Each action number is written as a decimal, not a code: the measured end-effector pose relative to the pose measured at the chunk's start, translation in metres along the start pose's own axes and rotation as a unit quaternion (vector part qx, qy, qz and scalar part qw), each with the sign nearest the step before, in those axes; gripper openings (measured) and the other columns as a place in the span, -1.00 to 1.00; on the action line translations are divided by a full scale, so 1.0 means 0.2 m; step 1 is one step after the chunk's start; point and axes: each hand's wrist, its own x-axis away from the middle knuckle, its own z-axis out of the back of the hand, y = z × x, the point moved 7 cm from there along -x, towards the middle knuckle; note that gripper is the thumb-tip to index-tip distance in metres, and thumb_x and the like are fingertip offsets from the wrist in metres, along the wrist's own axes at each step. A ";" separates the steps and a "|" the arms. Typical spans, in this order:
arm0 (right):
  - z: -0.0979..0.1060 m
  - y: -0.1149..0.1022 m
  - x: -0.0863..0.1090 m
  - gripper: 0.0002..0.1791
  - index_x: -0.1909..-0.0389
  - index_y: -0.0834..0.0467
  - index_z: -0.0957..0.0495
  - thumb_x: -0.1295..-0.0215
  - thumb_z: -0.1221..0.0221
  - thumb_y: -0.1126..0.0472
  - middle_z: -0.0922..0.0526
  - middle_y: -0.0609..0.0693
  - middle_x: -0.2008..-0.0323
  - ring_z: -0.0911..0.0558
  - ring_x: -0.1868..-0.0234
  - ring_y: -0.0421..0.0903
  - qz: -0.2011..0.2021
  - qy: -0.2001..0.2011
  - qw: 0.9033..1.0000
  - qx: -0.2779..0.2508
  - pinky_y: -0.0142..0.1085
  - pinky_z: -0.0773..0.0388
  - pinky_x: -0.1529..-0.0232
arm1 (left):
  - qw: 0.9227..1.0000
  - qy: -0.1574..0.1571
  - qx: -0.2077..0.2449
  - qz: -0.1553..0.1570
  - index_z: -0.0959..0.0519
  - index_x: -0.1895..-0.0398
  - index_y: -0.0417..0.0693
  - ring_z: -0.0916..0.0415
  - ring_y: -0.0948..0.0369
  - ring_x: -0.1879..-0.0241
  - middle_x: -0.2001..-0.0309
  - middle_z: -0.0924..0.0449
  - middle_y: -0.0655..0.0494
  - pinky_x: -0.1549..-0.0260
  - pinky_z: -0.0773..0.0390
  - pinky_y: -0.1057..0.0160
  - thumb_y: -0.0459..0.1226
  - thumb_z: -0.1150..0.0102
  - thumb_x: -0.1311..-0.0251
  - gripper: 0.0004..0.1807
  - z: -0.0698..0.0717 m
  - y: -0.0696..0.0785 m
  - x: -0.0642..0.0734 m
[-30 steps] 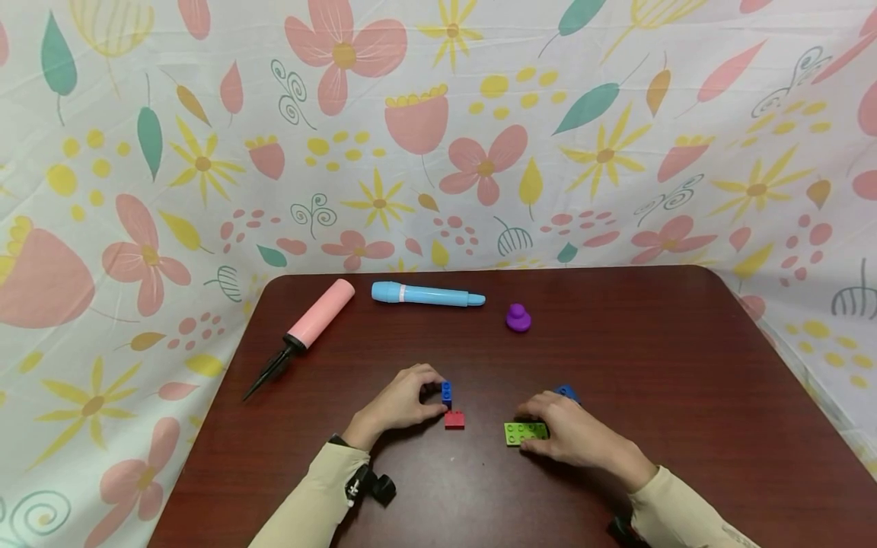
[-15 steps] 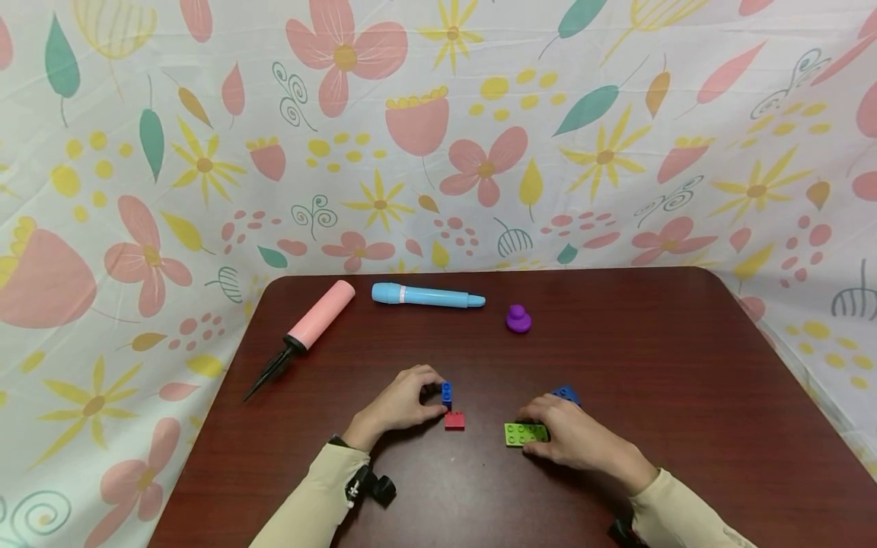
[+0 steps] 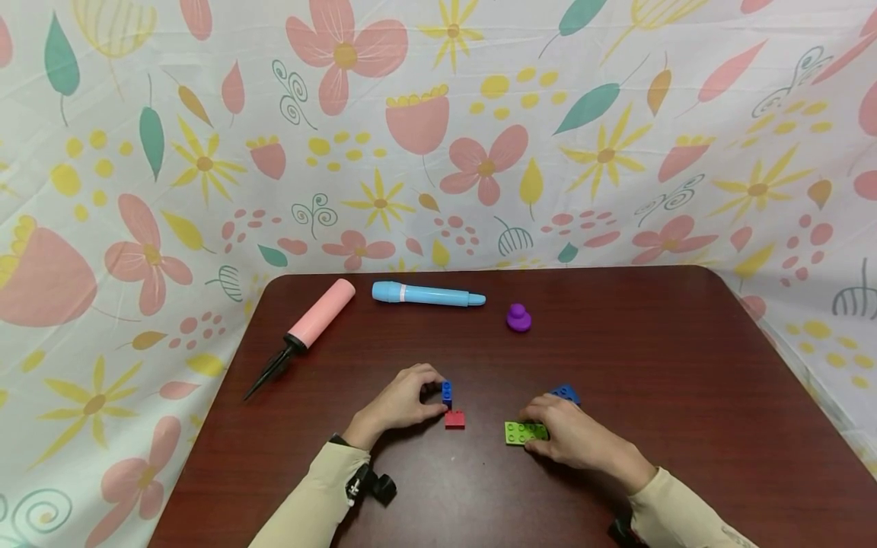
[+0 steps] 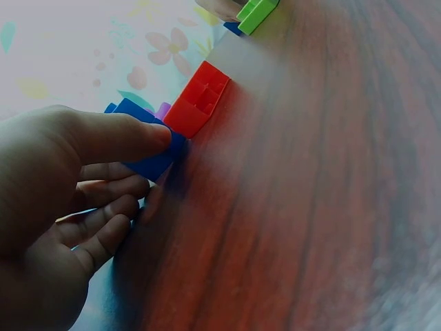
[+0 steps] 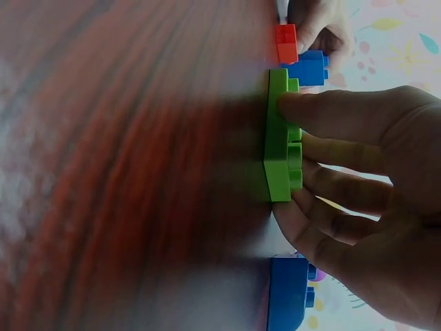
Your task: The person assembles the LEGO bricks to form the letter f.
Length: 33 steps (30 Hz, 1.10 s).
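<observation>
One flowered cloth (image 3: pixel 486 99) hangs behind, pink, yellow and teal on white. In front of it, a dark reddish-brown tabletop (image 3: pixel 630 335). Two bare hands over it: right hand (image 3: pixel 575 432) grips the green block (image 3: pixel 518 434), thumb at its near side, fingers beyond; left hand (image 3: pixel 404 397) pinches the small blue block (image 3: pixel 447 393) between thumb and fingers. Toward the far edge lie a pink cylinder (image 3: pixel 322 313) with a black tapered end and a light-blue stick (image 3: pixel 435 295).

Green block: bright lime, oblong, glossy, rounded studs upward, right of table centre. Small blue block: deep blue, narrow, two studs showing, left of the green one. Red block (image 3: pixel 455 420): smallest, plain bright red, just on the near side of the small blue one.

Right hand covers part of a second blue block (image 3: pixel 567 393), cut off at the lower edge in the right wrist view, and the green block's right end. Left thumb masks much of the small blue block. Red against blue: contact cannot be told.
</observation>
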 end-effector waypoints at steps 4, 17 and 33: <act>0.00 0.00 0.00 -0.69 0.19 0.12 -0.66 -0.02 -0.44 0.18 -0.63 -0.15 0.27 -0.56 0.22 -0.25 0.002 0.003 1.000 0.000 -0.36 -0.52 0.27 | 1.000 -0.001 0.004 0.000 -0.64 0.07 -0.07 -0.48 0.27 0.17 0.14 -0.58 0.18 0.16 -0.51 0.31 -0.18 -0.42 -0.07 -0.65 0.00 0.00 0.00; 0.02 -0.01 -0.01 -0.71 0.19 0.12 -0.67 -0.02 -0.44 0.19 -0.64 -0.16 0.29 -0.56 0.22 -0.24 0.014 0.011 1.000 0.011 -0.34 -0.52 0.27 | 1.000 -0.001 0.003 -0.001 -0.64 0.07 -0.08 -0.49 0.25 0.17 0.14 -0.58 0.18 0.16 -0.51 0.30 -0.18 -0.42 -0.07 -0.64 -0.01 0.00 0.00; 0.07 -0.05 -0.07 -0.68 0.15 0.15 -0.69 -0.04 -0.44 0.16 -0.66 -0.09 0.25 -0.60 0.18 -0.18 0.051 0.055 0.997 0.027 -0.31 -0.59 0.23 | 1.000 -0.003 0.003 0.000 -0.64 0.08 -0.08 -0.49 0.25 0.18 0.15 -0.58 0.18 0.16 -0.51 0.32 -0.18 -0.43 -0.06 -0.64 0.00 0.00 0.00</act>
